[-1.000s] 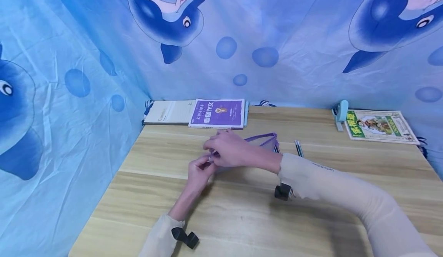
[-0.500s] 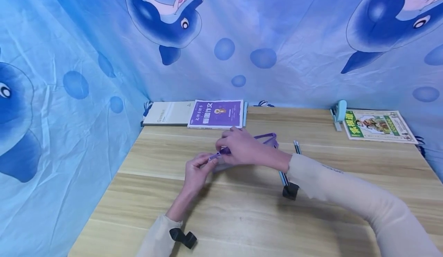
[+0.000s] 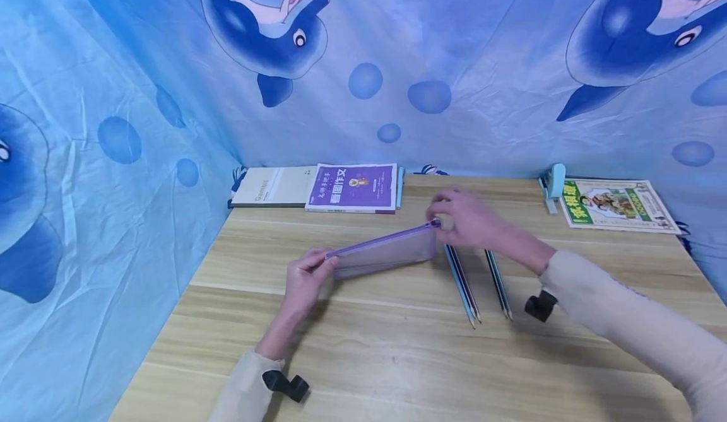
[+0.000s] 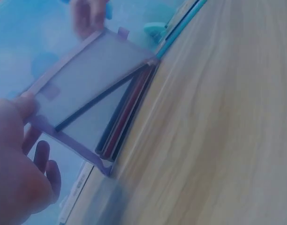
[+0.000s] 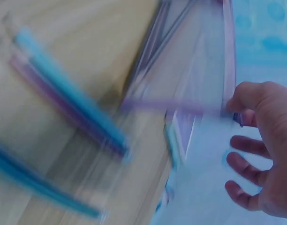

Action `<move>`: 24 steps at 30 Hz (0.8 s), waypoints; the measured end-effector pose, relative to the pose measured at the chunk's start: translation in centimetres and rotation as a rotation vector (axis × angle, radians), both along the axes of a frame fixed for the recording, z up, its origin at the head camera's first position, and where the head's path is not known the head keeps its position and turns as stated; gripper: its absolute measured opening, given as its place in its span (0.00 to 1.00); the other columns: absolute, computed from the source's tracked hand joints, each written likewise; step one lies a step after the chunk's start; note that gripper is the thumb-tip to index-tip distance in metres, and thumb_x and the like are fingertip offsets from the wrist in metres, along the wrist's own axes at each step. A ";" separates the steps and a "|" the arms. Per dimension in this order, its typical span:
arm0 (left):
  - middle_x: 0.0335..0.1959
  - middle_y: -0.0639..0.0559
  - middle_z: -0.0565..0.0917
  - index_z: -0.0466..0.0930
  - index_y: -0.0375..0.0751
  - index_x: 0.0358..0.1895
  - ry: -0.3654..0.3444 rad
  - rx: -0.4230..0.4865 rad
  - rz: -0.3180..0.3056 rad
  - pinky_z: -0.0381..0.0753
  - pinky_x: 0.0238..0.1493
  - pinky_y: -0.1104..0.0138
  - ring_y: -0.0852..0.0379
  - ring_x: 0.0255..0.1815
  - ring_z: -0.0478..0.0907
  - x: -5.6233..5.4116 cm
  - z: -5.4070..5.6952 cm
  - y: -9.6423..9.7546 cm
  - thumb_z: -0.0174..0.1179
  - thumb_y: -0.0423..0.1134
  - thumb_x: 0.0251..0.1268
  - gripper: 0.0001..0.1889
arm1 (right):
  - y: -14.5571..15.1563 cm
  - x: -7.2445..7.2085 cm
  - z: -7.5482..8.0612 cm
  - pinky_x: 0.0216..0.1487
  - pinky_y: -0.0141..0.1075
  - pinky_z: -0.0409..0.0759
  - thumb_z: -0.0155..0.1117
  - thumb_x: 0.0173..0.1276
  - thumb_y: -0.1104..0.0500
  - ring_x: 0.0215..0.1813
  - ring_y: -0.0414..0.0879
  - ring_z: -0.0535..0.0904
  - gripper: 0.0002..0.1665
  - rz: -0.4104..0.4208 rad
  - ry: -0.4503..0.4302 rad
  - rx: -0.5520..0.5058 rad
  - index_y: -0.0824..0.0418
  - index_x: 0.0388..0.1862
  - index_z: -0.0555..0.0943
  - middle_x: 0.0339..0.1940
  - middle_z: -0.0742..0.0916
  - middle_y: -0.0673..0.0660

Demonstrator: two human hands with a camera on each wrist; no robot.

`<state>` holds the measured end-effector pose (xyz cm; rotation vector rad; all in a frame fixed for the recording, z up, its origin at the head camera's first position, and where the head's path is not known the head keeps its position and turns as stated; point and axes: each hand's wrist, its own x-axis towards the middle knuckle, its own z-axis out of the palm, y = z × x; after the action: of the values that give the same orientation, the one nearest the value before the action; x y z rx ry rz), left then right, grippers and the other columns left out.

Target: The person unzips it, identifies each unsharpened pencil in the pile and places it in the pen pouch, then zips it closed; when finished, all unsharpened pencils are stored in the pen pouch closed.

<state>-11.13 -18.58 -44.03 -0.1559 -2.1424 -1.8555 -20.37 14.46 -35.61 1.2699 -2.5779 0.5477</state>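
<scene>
A see-through pencil pouch (image 3: pixel 386 255) with purple edging stands on its long side, its top edge stretched between both hands. My left hand (image 3: pixel 307 280) pinches the top left corner between thumb and fingers. At the other end of the zipper, my right hand (image 3: pixel 468 220) pinches the top right corner, its remaining fingers loosely bent in the right wrist view. Several pencils (image 4: pixel 122 117) show through the pouch in the left wrist view, most along the bottom and one slanted. Outside it, blue and dark pencils (image 3: pixel 462 286) lie right of the pouch, with another dark pair (image 3: pixel 498 286) beside them.
At the back left a purple book (image 3: pixel 354 188) overlaps a pale notebook (image 3: pixel 272 185). A light-blue stapler-like object (image 3: pixel 555 182) and a green-and-white book (image 3: pixel 619 204) lie at the back right. A blue dolphin-print curtain (image 3: pixel 483 138) hangs along the table's back and left.
My right hand has travelled right along the pouch's top edge, from beside the left hand to the far corner. The edge that gaped now looks zipped together. My left hand has shifted slightly left.
</scene>
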 end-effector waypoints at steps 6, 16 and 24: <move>0.44 0.34 0.84 0.85 0.23 0.41 -0.003 -0.068 -0.026 0.83 0.45 0.73 0.61 0.42 0.81 -0.7 0.1 -1.1 0.67 0.22 0.57 0.08 | 2.3 -0.7 -0.8 0.31 0.46 0.81 0.73 0.55 0.58 0.38 0.55 0.81 0.10 0.028 0.115 -0.056 0.58 0.36 0.85 0.42 0.84 0.60; 0.48 0.40 0.84 0.87 0.32 0.46 0.020 -0.274 -0.132 0.81 0.53 0.68 0.47 0.49 0.80 -1.0 0.2 -2.7 0.70 0.24 0.55 0.13 | 2.3 3.1 -1.8 0.36 0.45 0.83 0.76 0.50 0.58 0.37 0.50 0.81 0.12 0.096 0.094 -0.032 0.57 0.34 0.85 0.37 0.86 0.54; 0.47 0.41 0.83 0.88 0.36 0.46 0.130 -0.652 -0.207 0.80 0.48 0.48 0.43 0.48 0.77 -0.1 -1.1 -3.9 0.75 0.25 0.47 0.18 | 1.2 6.6 -4.7 0.46 0.48 0.81 0.73 0.58 0.48 0.46 0.48 0.79 0.15 0.079 -0.014 0.214 0.53 0.40 0.86 0.44 0.85 0.53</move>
<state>-11.21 -22.50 -45.10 -0.6366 -2.6290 -1.1216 -13.77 15.66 -40.31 1.4434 -2.6660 0.3005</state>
